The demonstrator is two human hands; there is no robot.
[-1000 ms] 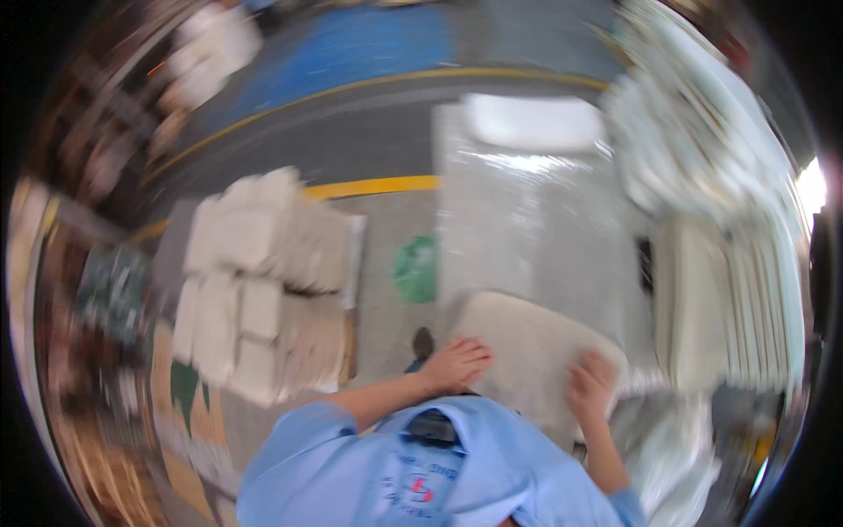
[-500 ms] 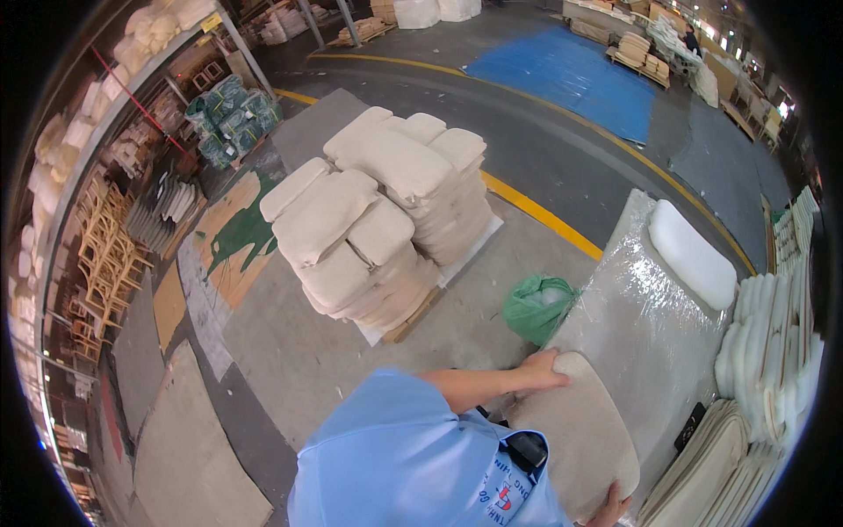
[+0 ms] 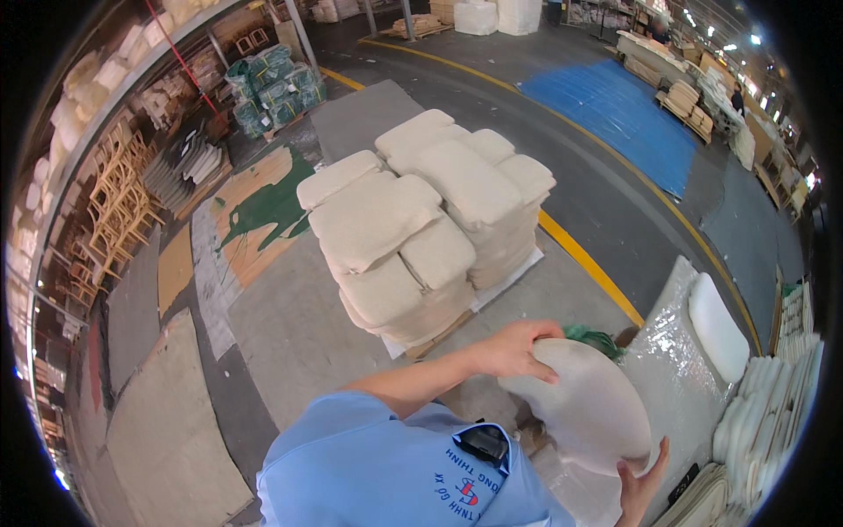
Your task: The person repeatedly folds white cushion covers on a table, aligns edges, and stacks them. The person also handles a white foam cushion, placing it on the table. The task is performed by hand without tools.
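Observation:
A beige seat cushion is held between my two hands, tilted and bowed above the left side of a plastic-wrapped work surface. My left hand grips its upper left edge, thumb on top and fingers curled behind. Around the lower right edge my right hand is closed, its fingertips partly hidden. A green plastic bag shows just behind the cushion, mostly covered by it. On the wrapped surface, toward the far right, lies a white foam pad.
Two tall piles of beige cushions stand on a pallet ahead. White pads are stacked at the right, beside folded beige pieces. Cardboard sheets lie on the floor to the left. A yellow line crosses behind the piles.
The cushion has risen from lying flat along the wrapped surface and is now tilted and bowed in both hands. The view has swung left, and the green bag is more hidden.

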